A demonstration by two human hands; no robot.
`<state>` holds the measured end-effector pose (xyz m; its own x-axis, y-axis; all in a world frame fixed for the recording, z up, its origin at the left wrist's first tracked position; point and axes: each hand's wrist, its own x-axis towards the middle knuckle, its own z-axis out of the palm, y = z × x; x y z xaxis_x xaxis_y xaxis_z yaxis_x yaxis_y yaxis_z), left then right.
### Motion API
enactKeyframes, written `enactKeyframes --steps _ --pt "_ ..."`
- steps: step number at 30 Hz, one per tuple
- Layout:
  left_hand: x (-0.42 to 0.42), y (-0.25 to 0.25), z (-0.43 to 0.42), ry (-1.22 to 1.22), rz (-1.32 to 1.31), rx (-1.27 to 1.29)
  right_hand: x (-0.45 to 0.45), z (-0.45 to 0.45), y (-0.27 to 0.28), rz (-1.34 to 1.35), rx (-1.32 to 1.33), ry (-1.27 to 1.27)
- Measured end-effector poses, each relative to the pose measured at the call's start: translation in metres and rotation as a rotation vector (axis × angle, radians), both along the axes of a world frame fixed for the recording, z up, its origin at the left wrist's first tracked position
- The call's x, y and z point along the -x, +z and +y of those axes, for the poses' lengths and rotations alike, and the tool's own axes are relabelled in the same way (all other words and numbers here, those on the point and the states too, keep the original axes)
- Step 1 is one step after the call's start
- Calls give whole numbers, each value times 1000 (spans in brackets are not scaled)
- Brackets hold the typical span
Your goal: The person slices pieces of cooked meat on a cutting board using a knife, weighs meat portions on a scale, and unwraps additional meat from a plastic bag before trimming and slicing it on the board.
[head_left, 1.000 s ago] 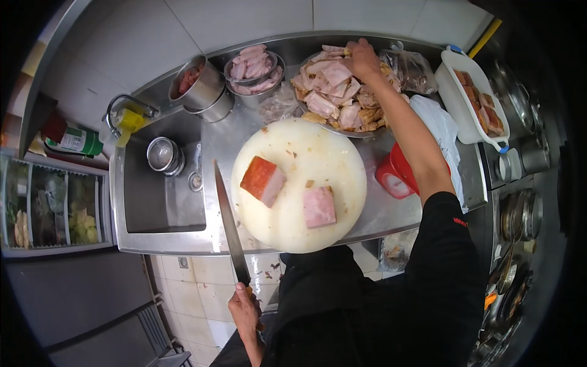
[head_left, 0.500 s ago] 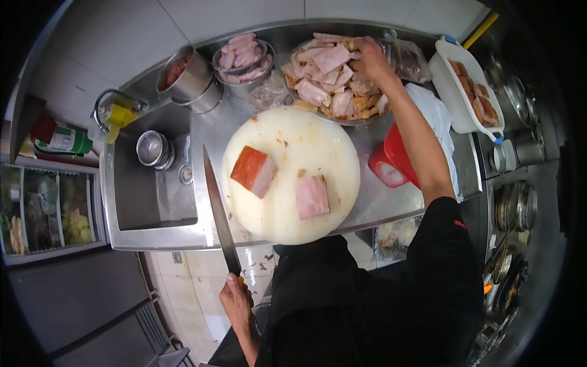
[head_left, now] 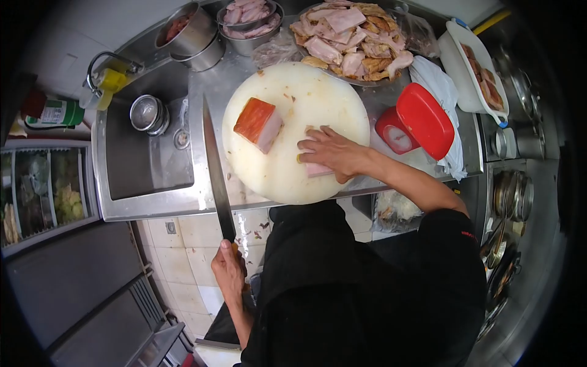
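My left hand (head_left: 229, 269) is closed around the handle of a long knife (head_left: 215, 171), whose blade points away from me along the left side of the round white cutting board (head_left: 330, 98). On that board my right hand (head_left: 333, 153) lies over a pale pink slab of meat (head_left: 315, 170), its fingers bent across the top and hiding most of it. To the left sits a thick block of meat (head_left: 258, 124) with a reddish-brown skin, apart from both hands.
Behind the board is a large tray heaped with cut meat (head_left: 351, 43). A red kitchen scale (head_left: 425, 119) stands at the right, beside a white tub (head_left: 471, 73). Metal bowls of meat (head_left: 251, 30) are at the back. The sink (head_left: 150, 165) is on the left.
My right hand has come back from the heaped meat to the slab on the board. The left hand still grips the knife. The view has shifted, so the counter appears higher.
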<state>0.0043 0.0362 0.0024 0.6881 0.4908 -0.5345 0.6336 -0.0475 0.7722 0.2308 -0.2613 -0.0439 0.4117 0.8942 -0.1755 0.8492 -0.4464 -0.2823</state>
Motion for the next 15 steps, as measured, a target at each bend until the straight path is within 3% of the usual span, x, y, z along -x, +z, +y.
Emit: enactKeyframes --steps 3,6,12,15 --pt "1 -3 9 -47 -25 -14 4 9 14 126 181 -113" --pt "3 -4 15 -66 -38 -9 25 0 12 139 20 -511" --pt "5 -9 24 -86 -65 7 28 11 7 177 -46 -806" --pt "6 -12 31 -114 -68 -14 25 7 -1 179 -443 -918"
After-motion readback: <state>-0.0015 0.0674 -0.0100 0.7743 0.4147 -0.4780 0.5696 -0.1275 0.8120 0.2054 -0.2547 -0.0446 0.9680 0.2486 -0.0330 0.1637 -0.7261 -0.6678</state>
